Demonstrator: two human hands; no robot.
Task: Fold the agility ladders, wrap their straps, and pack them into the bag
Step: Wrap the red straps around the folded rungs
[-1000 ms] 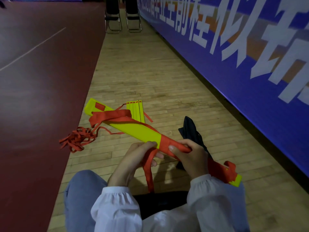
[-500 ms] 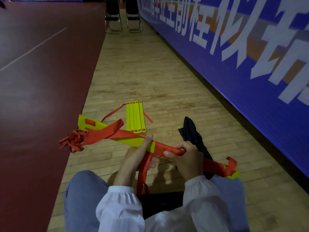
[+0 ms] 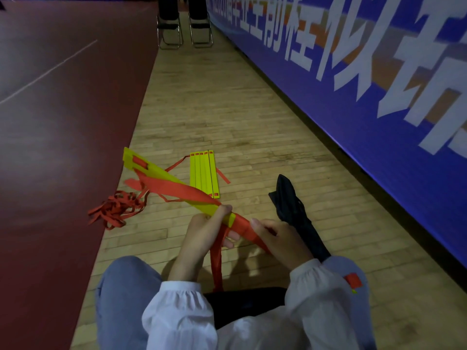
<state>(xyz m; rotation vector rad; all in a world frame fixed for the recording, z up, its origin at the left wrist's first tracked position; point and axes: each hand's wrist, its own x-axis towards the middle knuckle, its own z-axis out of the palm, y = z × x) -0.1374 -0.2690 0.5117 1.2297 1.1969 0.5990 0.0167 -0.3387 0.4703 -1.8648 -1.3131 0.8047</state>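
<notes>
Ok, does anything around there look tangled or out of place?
Yes: the loose red straps lie in a tangled heap on the floor, left of the held ladder, trailing from it unwrapped. The folded ladder beside it looks neat; the black bag lies crumpled but harmless.

Left hand [image 3: 202, 231]: curled round the folded ladder [image 3: 154, 169], thumb laid on top.
Right hand [image 3: 280, 236]: gripped the red strap [image 3: 242, 226] wound there, thumb flat on it.
Forearms: white-sleeved, angled inward toward each other.

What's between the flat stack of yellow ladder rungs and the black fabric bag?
Head view: a short red strap end beside the stack, then bare wooden floor to the bag.
</notes>
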